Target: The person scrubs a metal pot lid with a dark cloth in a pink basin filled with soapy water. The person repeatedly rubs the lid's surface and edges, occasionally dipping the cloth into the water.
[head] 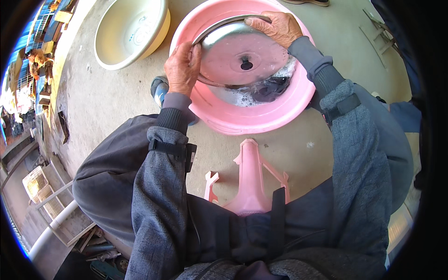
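Observation:
A round, shiny metal lid or shallow pan (pixel 224 52) is tilted over a large pink plastic basin (pixel 227 126). My left hand (pixel 182 68) grips its rim on the left, thumb on the near face. At the upper right, my right hand (pixel 280 28) pinches the same rim. The metal mirrors the pink of the basin, and a dark round spot lies near its middle. Below its lower edge, soapy water with white suds (pixel 241 99) and a dark cloth (pixel 273 89) show in the basin. The rest of the basin's contents is hidden behind the metal.
A cream plastic basin (pixel 150 45) stands at the upper left on the concrete floor (pixel 84 84). Between my knees is a pink plastic stool (pixel 250 182). A shoe (pixel 315 2) shows at the top edge. Farther left are a pale crate (pixel 36 182) and a white pipe (pixel 52 227).

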`<state>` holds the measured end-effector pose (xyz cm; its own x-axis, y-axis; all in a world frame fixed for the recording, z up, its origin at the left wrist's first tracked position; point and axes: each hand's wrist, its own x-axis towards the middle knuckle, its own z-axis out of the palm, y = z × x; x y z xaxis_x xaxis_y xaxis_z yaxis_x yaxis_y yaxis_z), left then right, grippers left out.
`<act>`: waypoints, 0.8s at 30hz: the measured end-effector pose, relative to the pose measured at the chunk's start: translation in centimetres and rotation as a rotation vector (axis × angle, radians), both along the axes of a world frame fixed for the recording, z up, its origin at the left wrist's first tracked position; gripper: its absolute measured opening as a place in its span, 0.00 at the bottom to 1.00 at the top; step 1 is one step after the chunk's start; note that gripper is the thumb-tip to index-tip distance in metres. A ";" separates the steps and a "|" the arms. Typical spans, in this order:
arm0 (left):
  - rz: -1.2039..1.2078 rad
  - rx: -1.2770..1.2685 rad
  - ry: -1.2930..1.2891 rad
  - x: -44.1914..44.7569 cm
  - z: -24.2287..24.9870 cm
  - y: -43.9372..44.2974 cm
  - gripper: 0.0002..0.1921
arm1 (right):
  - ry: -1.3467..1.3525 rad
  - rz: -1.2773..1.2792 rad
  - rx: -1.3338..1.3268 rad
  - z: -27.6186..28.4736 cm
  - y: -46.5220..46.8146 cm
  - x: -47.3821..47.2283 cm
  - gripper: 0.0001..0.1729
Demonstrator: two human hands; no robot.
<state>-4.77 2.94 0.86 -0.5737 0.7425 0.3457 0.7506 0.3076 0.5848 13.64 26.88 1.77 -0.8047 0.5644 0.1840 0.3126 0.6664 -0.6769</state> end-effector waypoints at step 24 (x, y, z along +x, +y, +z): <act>-0.200 0.039 -0.283 -1.7 -1.6 -0.2 0.16 | -0.039 0.000 0.108 -1.0 -0.9 -1.6 0.37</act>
